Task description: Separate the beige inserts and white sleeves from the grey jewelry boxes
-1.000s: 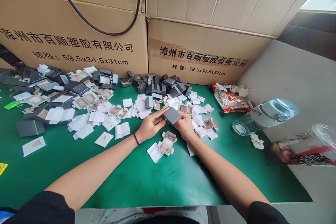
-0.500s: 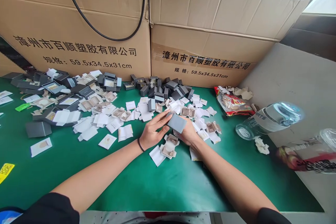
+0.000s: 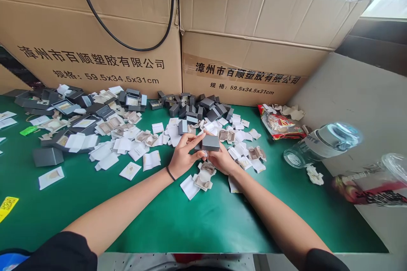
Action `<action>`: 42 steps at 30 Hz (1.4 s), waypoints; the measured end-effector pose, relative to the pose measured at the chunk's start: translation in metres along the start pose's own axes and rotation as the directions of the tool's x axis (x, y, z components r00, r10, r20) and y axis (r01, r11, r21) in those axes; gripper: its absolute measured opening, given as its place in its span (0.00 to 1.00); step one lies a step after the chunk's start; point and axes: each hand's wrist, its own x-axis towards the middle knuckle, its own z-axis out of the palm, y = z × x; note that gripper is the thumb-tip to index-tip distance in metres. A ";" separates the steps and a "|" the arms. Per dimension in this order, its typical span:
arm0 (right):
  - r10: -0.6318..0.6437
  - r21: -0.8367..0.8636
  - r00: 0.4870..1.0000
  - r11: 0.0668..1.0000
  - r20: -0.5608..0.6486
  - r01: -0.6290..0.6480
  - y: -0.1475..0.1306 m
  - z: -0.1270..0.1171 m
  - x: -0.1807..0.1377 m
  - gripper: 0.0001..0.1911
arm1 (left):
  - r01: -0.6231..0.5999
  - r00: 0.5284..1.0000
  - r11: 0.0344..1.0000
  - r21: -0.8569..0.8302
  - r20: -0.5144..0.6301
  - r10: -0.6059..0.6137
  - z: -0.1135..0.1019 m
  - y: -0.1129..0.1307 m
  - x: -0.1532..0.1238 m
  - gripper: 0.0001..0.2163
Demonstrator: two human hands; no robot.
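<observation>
Head view: a green tabletop (image 3: 197, 224) is seen, and behind its far edge stand a left carton (image 3: 111, 63) and a right carton (image 3: 254, 42).
Small grey box (image 3: 210, 144): it is held in the air over the middle of the tabletop, with one flat side turned to the camera.
Left hand (image 3: 184, 155): the fingers are long and a little bent, the thumb is apart below them, and between them they grip the left side of the box.
Right hand (image 3: 222, 161): it is curled about the right side of the box, from below; some fingers are hidden, so I cannot tell how each one lies.
Unfolded insert (image 3: 204, 177): it lies on the near side of the hands, with a white paper (image 3: 189, 187) at its left.
Dark boxes (image 3: 207, 103): they make a heap along the far edge.
Snack bag (image 3: 281, 128): it lies close to the far right corner.
Clear bottle (image 3: 318, 145): it is near the right edge, and a crumpled tissue (image 3: 315, 175) is just beside its base.
</observation>
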 end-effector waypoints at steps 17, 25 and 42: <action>-0.353 -0.600 0.859 0.797 -0.371 0.068 -0.014 -0.022 0.005 0.11 | -0.139 0.990 0.984 0.108 0.004 0.139 0.028 0.005 0.037 0.22; -0.598 -0.922 0.728 0.366 -0.335 -0.124 -0.014 -0.048 0.015 0.18 | -0.119 0.993 0.968 0.221 0.053 0.110 0.060 -0.018 0.105 0.22; -0.503 -0.956 0.818 0.231 -0.277 -0.182 -0.010 -0.046 0.016 0.20 | 0.207 0.825 0.610 0.765 0.198 -0.529 0.029 -0.038 0.131 0.34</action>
